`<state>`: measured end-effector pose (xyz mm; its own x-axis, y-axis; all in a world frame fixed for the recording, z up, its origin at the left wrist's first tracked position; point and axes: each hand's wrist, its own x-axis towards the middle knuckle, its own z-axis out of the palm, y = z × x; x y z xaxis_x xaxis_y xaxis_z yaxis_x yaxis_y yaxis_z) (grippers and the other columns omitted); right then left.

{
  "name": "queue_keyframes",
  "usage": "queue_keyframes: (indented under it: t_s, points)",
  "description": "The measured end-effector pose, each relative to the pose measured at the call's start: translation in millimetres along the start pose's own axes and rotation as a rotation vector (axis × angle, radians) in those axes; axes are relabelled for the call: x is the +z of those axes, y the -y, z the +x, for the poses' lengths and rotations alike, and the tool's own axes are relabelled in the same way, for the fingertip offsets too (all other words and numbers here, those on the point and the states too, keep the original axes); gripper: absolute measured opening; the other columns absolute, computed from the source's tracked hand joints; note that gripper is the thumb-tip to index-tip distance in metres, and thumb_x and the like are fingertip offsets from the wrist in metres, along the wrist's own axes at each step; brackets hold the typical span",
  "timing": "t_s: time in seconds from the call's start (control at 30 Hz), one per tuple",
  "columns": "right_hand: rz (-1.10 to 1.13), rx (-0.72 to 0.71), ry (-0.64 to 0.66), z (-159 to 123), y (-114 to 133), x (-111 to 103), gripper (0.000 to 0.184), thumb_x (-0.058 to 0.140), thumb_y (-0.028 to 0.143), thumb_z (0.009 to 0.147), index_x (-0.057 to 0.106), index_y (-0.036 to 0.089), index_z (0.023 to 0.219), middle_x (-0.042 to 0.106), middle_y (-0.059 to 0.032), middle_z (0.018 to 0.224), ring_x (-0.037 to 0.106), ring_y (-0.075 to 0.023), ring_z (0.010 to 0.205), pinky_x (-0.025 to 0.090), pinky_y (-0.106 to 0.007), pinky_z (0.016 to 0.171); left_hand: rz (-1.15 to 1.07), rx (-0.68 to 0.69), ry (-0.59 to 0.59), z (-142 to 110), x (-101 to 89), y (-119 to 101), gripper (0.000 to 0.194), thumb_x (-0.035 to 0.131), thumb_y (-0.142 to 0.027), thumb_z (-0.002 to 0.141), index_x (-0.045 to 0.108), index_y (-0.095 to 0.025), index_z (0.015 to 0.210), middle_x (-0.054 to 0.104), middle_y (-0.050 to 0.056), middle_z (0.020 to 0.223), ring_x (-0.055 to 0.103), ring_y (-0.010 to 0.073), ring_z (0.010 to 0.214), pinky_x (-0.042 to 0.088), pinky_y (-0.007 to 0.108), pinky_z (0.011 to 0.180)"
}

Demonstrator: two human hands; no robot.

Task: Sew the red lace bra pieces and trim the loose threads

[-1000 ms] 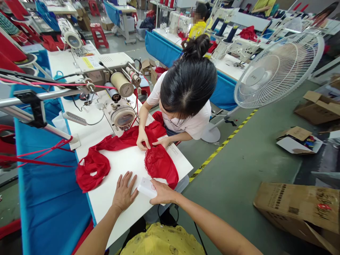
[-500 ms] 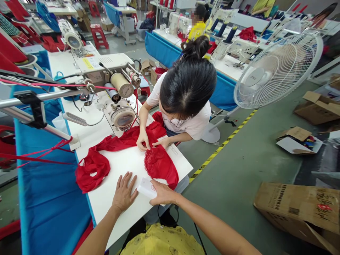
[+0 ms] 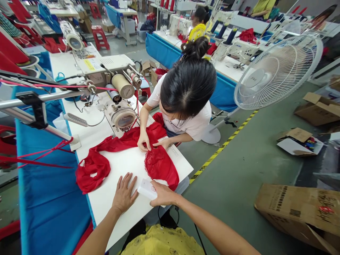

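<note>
Barely shifted since a second earlier, a white box [image 3: 146, 188] is gripped by the right hand [image 3: 163, 194] at a white table [image 3: 122, 163], between red fabric [image 3: 161, 165] and the left hand [image 3: 123, 195], laid flat, fingers parted.

Sewing machine [image 3: 123, 118] far on sewing table [image 3: 120, 161]; garment pieces [image 3: 161, 165] nearer. Near end: left hand [image 3: 123, 194] on table, handheld device [image 3: 145, 188] to its right, in right hand [image 3: 164, 194]. Pedestal fan [image 3: 255, 78] far right; cardboard carton [image 3: 297, 209] near right.
</note>
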<state>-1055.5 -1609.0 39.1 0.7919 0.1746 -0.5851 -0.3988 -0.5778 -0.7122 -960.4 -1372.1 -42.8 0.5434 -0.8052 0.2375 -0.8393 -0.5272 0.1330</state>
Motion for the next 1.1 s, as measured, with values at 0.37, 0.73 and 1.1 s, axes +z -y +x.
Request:
queue_keyframes:
  t_s: [0.37, 0.73, 1.1]
  points:
    - [0.008, 0.004, 0.001, -1.5, 0.4, -1.3, 0.066, 0.077, 0.038, 0.060, 0.050, 0.022, 0.118, 0.061, -0.0034, 0.107, 0.058, -0.0238, 0.093, 0.040, -0.028, 0.070, 0.012, 0.001, -0.017, -0.4, 0.2, -0.5, 0.054, 0.049, -0.037, 0.093, 0.048, -0.018, 0.143, 0.052, 0.017, 0.144, 0.036, 0.0317, 0.143, 0.020, 0.053, 0.120]
    - [0.005, 0.000, -0.004, 0.2, -0.5, 0.9, 0.066, 0.077, 0.036, 0.059, 0.050, 0.022, 0.118, 0.060, -0.0030, 0.105, 0.058, -0.0231, 0.092, 0.039, -0.028, 0.069, 0.014, -0.002, -0.014, -2.3, 1.2, 0.8, 0.058, 0.051, -0.038, 0.092, 0.046, -0.019, 0.146, 0.052, 0.016, 0.145, 0.036, 0.0313, 0.143, 0.018, 0.052, 0.121]
    - [-0.001, 0.007, 0.005, 0.5, -0.8, 1.8, 0.064, 0.077, 0.037, 0.060, 0.049, 0.022, 0.116, 0.059, -0.0024, 0.103, 0.057, -0.0229, 0.091, 0.038, -0.028, 0.071, 0.026, -0.007, -0.007, -2.3, -0.2, -0.1, 0.057, 0.053, -0.038, 0.091, 0.048, -0.019, 0.144, 0.052, 0.016, 0.145, 0.036, 0.0313, 0.143, 0.019, 0.051, 0.121]
